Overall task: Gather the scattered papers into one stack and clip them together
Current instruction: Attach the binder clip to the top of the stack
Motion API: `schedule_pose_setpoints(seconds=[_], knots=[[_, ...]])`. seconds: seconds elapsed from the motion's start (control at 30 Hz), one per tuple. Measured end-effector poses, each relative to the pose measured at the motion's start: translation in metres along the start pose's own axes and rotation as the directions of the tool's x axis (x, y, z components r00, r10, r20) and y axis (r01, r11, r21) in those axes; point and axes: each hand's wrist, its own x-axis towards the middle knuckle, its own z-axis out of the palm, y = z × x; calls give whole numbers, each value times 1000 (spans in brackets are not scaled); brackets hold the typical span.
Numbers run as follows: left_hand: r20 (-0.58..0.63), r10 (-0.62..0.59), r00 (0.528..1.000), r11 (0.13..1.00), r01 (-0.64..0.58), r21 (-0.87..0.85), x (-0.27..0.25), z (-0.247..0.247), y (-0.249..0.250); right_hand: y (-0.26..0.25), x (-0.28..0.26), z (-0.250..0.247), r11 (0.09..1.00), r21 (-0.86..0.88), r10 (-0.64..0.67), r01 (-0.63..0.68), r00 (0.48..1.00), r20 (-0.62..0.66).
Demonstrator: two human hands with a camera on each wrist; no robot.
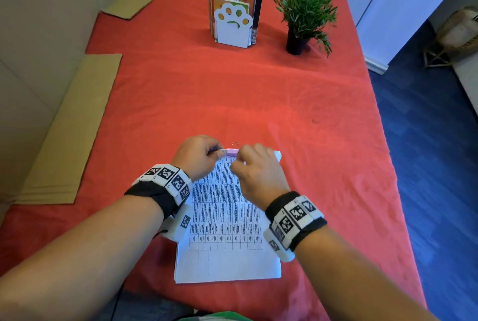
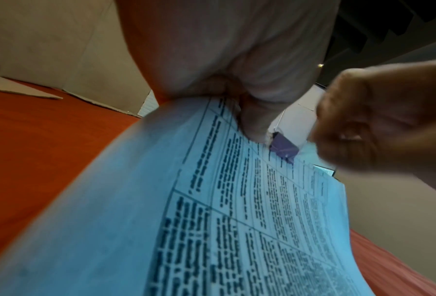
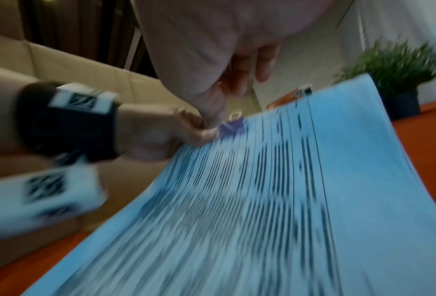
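A stack of printed papers [image 1: 227, 219] lies on the red tablecloth [image 1: 232, 93], its far edge lifted. A pink binder clip [image 1: 232, 152] sits on the middle of that far edge, one wire loop [image 1: 235, 143] standing up. My left hand [image 1: 216, 153] pinches the stack's edge just left of the clip, thumb [image 2: 254, 124] on top beside the clip [image 2: 283, 149]. My right hand [image 1: 239, 159] hovers just right of the clip with loosely curled fingers [image 3: 239, 80] that hold nothing. The right wrist view is blurred and shows the clip [image 3: 230, 127] below those fingers.
A paw-shaped bookend [image 1: 232, 25] with books and a potted plant [image 1: 305, 12] stand at the table's far end. Flat cardboard sheets [image 1: 69, 134] lie along the left edge. The table's right edge drops to blue floor [image 1: 426, 165].
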Motion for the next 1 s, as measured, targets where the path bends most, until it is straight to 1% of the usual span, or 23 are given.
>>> schedule_pose_setpoints(seconds=[0.07,0.17,0.2,0.23,0.33,0.43,0.6,0.67,0.7,0.77,0.8,0.83,0.87,0.9,0.93,0.97,1.0], knots=[[4,29,1000,1000,-29,8,0,-1,1,-8,-17,8,999,-51,-11,11,1000,2],[6,42,999,999,-42,9,-2,-1,4,-8,-17,8,992,17,129,-128,987,-92],[-2,49,999,999,-49,14,-4,-1,4,-8,-13,4,985,42,169,-165,980,-103],[-13,66,998,997,-66,30,-5,0,5,-8,-8,0,982,52,188,-184,978,-88],[-48,155,987,985,-150,81,-11,0,9,-6,0,-6,977,63,202,-202,979,11],[-65,199,978,977,-193,85,-18,-1,14,-5,1,-9,959,87,263,-269,962,79],[-49,183,982,981,-179,80,-22,-3,14,-8,0,-15,935,134,310,-328,940,139],[-41,159,986,986,-157,64,-23,-4,16,-10,-2,-17,922,121,354,-366,929,111],[-39,129,991,991,-128,41,-22,-6,17,-9,-4,-17,908,103,400,-405,914,71],[-34,48,998,998,-50,-45,-21,-12,15,-4,-10,-17,850,125,518,-512,855,-20],[-45,18,999,995,-22,-96,-19,-16,14,-3,-13,-19,805,210,573,-555,818,-38],[-65,-8,998,989,-1,-149,-15,-22,11,0,-17,-20,728,368,621,-578,784,1],[-86,-36,996,980,19,-199,-12,-28,8,1,-22,-23,603,529,655,-597,749,99],[-101,-66,993,971,40,-235,-9,-34,6,4,-28,-24,458,626,660,-631,713,236],[-114,-95,989,965,63,-255,-6,-40,4,5,-34,-26,366,640,638,-675,683,355],[-127,-126,984,958,87,-275,-3,-46,1,7,-42,-25,346,611,609,-712,666,430],[-138,-167,976,946,119,-301,0,-52,-2,10,-49,-23,370,563,598,-739,653,464]])
